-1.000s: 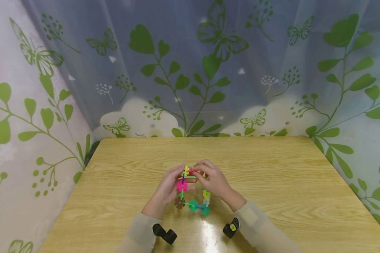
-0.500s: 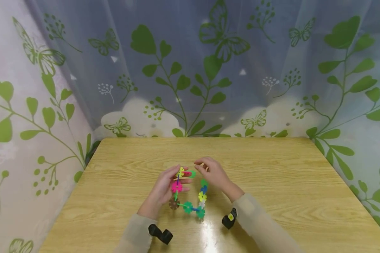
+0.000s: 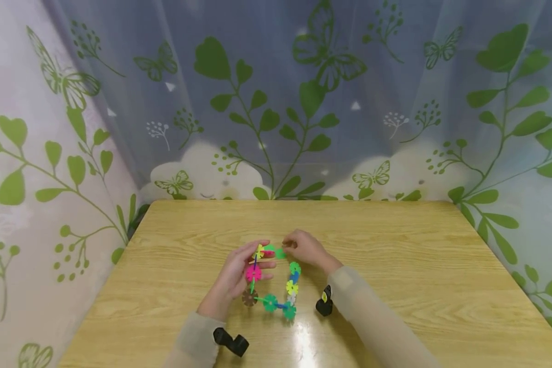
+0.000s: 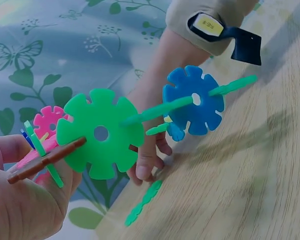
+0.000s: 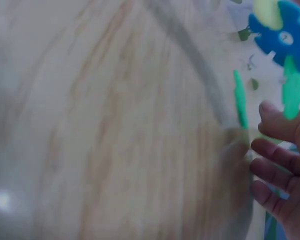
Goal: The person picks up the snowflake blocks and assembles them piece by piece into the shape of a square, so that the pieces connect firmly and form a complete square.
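Note:
A chain of notched plastic snowflake discs [image 3: 270, 303], in green, blue, yellow, brown, pink and white, bends into an open frame. My left hand [image 3: 234, 271] holds its upper left end, the thumb and forefinger pinching a yellow disc [image 3: 258, 251]. The pink disc [image 3: 253, 273] lies against that palm. Just left of my right hand [image 3: 305, 249] are green discs [image 3: 280, 253]. In the left wrist view one green disc [image 4: 143, 202] lies flat on the table under the right fingertips. The right wrist view shows the right thumb and fingers apart, nothing between them.
Both hands work above a wood-grain table [image 3: 372, 230]. A curtain with leaf and butterfly prints [image 3: 276, 102] hangs behind its far edge. Black wrist mounts sit on the left sleeve [image 3: 230, 341] and the right sleeve [image 3: 324, 301].
The right hand has left the top of the chain, whose upper right corner now stands apart, and has lowered toward the green discs. The left hand has shifted slightly left with the chain.

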`<state>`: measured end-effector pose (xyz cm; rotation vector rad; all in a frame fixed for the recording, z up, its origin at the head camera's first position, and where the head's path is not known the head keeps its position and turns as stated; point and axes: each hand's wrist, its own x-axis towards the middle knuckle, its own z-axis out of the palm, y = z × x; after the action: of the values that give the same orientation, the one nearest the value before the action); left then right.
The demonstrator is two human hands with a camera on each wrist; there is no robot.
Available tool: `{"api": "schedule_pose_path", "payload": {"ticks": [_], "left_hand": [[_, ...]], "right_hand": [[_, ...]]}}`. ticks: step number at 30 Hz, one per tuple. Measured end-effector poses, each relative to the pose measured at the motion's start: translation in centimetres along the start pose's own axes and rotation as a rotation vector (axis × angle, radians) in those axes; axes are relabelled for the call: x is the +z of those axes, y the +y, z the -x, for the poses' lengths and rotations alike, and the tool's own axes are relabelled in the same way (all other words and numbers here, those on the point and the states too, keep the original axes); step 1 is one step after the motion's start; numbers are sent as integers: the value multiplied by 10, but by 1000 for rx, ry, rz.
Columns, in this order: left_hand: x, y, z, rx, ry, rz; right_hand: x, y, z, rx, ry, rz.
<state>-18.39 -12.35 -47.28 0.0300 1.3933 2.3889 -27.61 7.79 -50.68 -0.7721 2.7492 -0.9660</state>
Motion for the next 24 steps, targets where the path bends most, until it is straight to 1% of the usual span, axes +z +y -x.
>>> {"api": "schedule_pose_path", "payload": {"ticks": [5,8,11,13,16,19,21,24], "left_hand": [[-1,0,1,-10,-5,5],[-1,0,1,-16,-6,3],[0,-1,0,-16,-9,3],[0,-2,0,-12,-13,7],[0,-3,0,-6,-21,14],[1,-2,-1,-5,-14,13],[2,-2,-1,-7,-5,7],[3,-1,-1,-11,13,-5]], "right_hand": [[3,5,0,-48,-59,85],[4,5,1,-65,-70,130],[3,6,3,-71,-60,160],[3,7,3,-52,-48,162],[2,9,4,1,-20,128],[1,12,5,70,34,84],[0,14,7,99,72,64],[0,15,11,108,113,55]]}}
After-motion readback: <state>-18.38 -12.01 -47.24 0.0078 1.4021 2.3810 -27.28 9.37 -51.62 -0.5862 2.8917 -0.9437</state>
